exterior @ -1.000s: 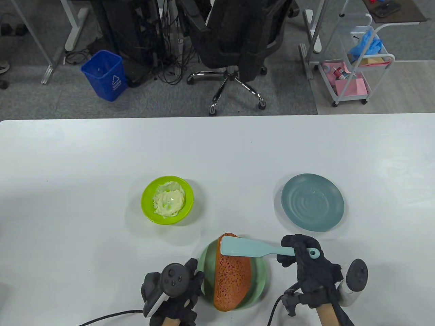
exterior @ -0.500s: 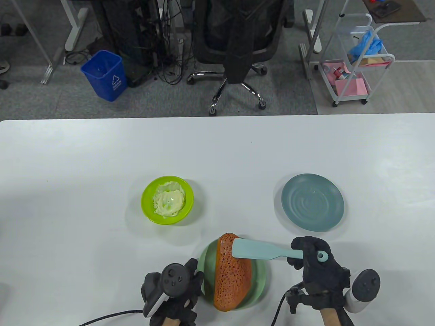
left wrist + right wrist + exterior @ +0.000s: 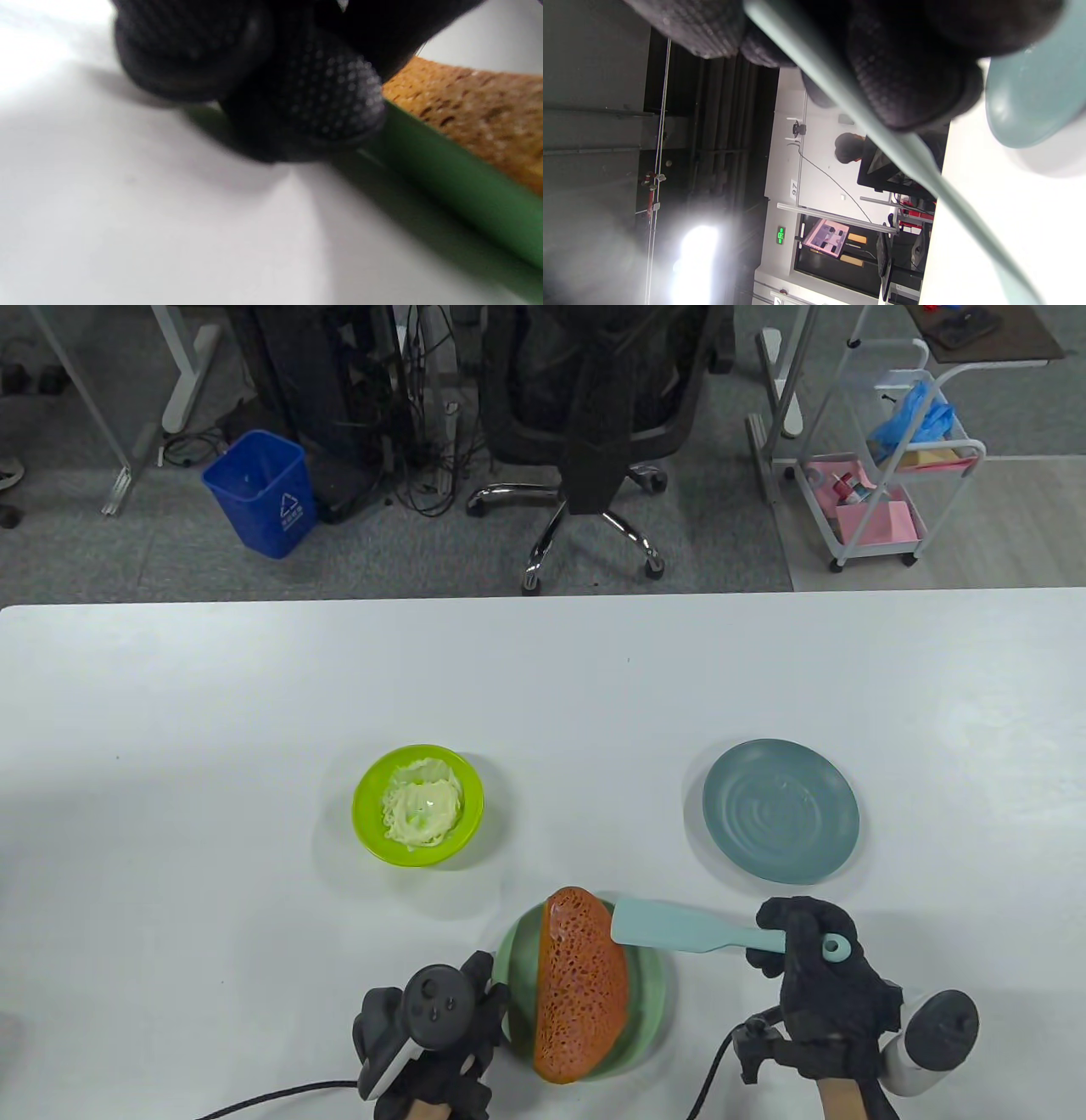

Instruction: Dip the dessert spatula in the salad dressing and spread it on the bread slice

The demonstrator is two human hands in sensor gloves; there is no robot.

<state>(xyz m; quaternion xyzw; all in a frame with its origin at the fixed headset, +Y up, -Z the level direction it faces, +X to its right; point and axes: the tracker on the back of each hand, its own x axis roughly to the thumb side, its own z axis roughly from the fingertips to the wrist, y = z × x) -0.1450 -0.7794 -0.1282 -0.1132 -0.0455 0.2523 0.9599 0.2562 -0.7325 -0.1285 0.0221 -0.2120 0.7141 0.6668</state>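
A brown porous bread slice [image 3: 581, 984] lies on a pale green plate [image 3: 653, 1001] at the table's front centre. My right hand [image 3: 806, 959] grips the handle of a light teal dessert spatula [image 3: 679, 929], whose blade reaches just over the bread's upper right edge. In the right wrist view my fingers [image 3: 908, 76] wrap the spatula handle [image 3: 882, 135]. My left hand [image 3: 433, 1027] rests at the plate's left rim; in the left wrist view its fingertips [image 3: 314, 97] touch the green rim [image 3: 458, 186] beside the bread [image 3: 475, 110]. A lime green bowl of creamy salad dressing [image 3: 417, 806] stands to the upper left.
An empty blue-grey plate [image 3: 780, 810] sits at the right, just beyond my right hand. Glove cables trail off the table's front edge. Beyond the far edge are an office chair, a blue bin and a cart.
My right hand has drawn the spatula to the right, so the blade slid from the bread's top towards its right edge. The left hand has not moved.
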